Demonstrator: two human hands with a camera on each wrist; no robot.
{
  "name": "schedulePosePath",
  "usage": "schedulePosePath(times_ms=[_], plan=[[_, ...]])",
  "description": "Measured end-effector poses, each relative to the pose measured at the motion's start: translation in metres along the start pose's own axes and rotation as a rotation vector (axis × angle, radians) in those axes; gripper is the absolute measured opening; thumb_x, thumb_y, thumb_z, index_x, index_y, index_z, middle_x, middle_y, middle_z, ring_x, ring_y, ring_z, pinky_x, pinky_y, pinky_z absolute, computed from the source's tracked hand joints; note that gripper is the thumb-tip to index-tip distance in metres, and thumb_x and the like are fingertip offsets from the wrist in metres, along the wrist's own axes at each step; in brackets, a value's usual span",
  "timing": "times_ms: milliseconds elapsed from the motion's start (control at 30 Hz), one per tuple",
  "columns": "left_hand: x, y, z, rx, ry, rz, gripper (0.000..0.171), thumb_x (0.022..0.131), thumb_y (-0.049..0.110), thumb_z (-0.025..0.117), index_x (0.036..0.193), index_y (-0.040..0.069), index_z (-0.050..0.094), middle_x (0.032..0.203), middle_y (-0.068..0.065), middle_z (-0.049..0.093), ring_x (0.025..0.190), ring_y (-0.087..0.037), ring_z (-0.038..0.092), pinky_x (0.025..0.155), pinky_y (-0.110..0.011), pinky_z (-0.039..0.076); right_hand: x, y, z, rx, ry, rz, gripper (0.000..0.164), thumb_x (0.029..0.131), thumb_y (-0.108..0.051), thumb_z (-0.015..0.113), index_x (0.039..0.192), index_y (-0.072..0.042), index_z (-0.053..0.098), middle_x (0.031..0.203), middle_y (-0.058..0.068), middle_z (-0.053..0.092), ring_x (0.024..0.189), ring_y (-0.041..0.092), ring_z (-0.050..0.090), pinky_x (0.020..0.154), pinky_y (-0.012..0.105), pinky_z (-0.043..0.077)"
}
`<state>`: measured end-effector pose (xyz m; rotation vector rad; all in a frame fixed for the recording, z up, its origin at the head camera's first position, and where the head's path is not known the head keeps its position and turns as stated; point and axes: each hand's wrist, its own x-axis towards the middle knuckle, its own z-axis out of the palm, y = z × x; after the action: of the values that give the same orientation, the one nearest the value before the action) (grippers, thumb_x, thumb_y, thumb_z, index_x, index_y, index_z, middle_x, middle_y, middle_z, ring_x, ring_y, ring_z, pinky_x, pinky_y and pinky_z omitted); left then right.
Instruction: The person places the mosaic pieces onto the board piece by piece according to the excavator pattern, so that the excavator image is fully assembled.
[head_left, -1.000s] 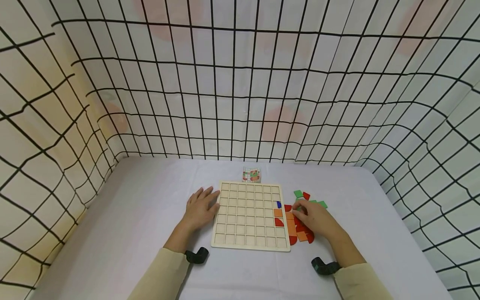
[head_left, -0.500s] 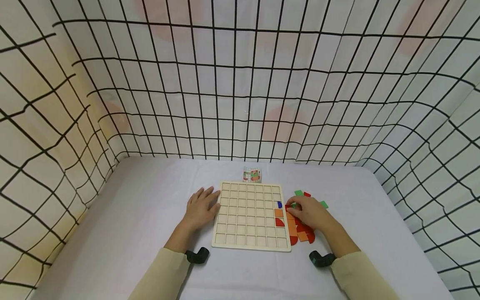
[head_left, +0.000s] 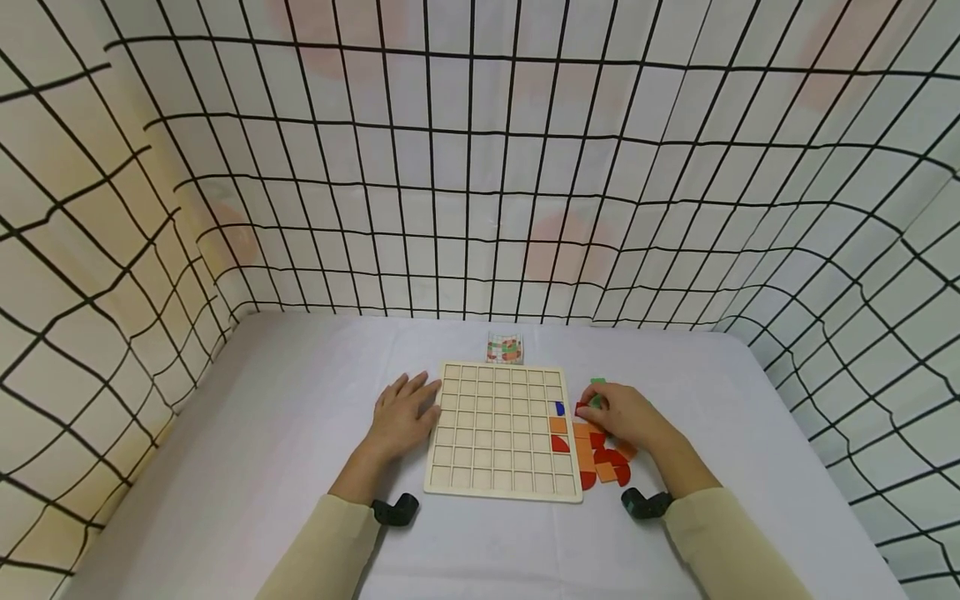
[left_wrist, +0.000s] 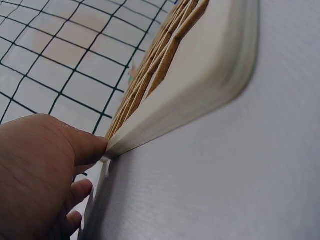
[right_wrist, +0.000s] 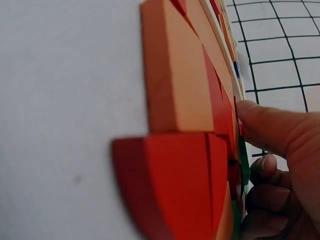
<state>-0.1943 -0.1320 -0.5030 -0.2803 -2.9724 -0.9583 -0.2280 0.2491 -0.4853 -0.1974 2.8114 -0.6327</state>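
Note:
A pale wooden grid board (head_left: 491,433) lies flat on the table. Near its right edge sit a small blue tile (head_left: 559,408), an orange tile (head_left: 558,425) and a red rounded tile (head_left: 560,444). My left hand (head_left: 403,421) rests at the board's left edge, fingers spread; in the left wrist view its thumb (left_wrist: 90,148) touches the rim. Right of the board, my right hand (head_left: 630,414) pinches a red tile (head_left: 581,408) between thumb and fingertips, partly hidden. A green tile (head_left: 596,401) shows beneath those fingers.
Loose orange tiles (head_left: 583,454) and red tiles (head_left: 622,476) lie along the board's right side. Another green tile (head_left: 597,381) lies beyond my right hand. A small patterned card (head_left: 505,348) stands behind the board. Black-lined netting (head_left: 480,217) rises around the table.
My right hand first reached left toward the board's edge, then drew back and away with the red tile at its fingertips. The left hand and the board have stayed put.

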Motion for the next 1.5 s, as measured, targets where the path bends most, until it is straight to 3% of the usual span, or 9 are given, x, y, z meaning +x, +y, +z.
schedulePosePath(times_ms=[200,567,800,967,1200,1500], plan=[[0.001,-0.002,0.002,0.019,0.006,0.006,0.05,0.101,0.028,0.056,0.149,0.015,0.054,0.163,-0.015,0.041,0.155,-0.044,0.024,0.122,-0.069,0.015,0.0,0.0,0.003,-0.034,0.01,0.01,0.042,0.09,-0.046,0.075,0.118,-0.016,0.067,0.079,0.003,0.052,0.076,0.017,0.051,0.06,0.028,0.039],[0.002,-0.002,0.002,0.006,-0.002,0.006,0.05,0.101,0.028,0.056,0.149,0.014,0.054,0.163,-0.015,0.04,0.155,-0.044,0.023,0.122,-0.07,0.014,-0.008,-0.005,0.001,-0.031,0.031,-0.023,0.035,0.092,-0.042,0.074,0.113,-0.015,0.068,0.075,0.003,0.051,0.073,0.016,0.05,0.059,0.028,0.039],[0.001,-0.002,0.001,0.006,-0.007,0.004,0.05,0.101,0.028,0.056,0.149,0.015,0.054,0.163,-0.015,0.04,0.155,-0.044,0.023,0.122,-0.07,0.014,-0.019,-0.009,0.002,0.015,0.057,-0.059,0.034,0.09,-0.046,0.075,0.108,-0.017,0.069,0.07,0.001,0.049,0.066,0.014,0.05,0.052,0.024,0.038],[0.002,-0.003,0.003,0.005,-0.006,0.0,0.05,0.101,0.028,0.056,0.149,0.015,0.054,0.163,-0.014,0.04,0.155,-0.044,0.023,0.123,-0.069,0.013,-0.034,-0.017,0.007,0.073,0.02,-0.108,0.026,0.089,-0.042,0.078,0.101,-0.021,0.07,0.068,-0.003,0.05,0.064,0.012,0.049,0.052,0.022,0.035],[0.001,-0.003,0.002,0.014,-0.001,0.001,0.05,0.101,0.029,0.056,0.149,0.015,0.054,0.163,-0.014,0.04,0.155,-0.043,0.023,0.123,-0.069,0.014,-0.05,-0.029,0.014,0.104,-0.095,-0.143,0.024,0.086,-0.042,0.081,0.095,-0.024,0.067,0.063,-0.005,0.047,0.056,0.01,0.046,0.05,0.02,0.032],[0.001,-0.001,0.002,0.006,0.004,-0.004,0.05,0.101,0.028,0.056,0.149,0.015,0.054,0.163,-0.014,0.04,0.155,-0.043,0.023,0.123,-0.068,0.013,-0.056,-0.034,0.017,0.027,-0.085,-0.267,0.023,0.082,-0.042,0.084,0.087,-0.027,0.067,0.061,-0.01,0.047,0.059,0.004,0.045,0.054,0.02,0.035]])
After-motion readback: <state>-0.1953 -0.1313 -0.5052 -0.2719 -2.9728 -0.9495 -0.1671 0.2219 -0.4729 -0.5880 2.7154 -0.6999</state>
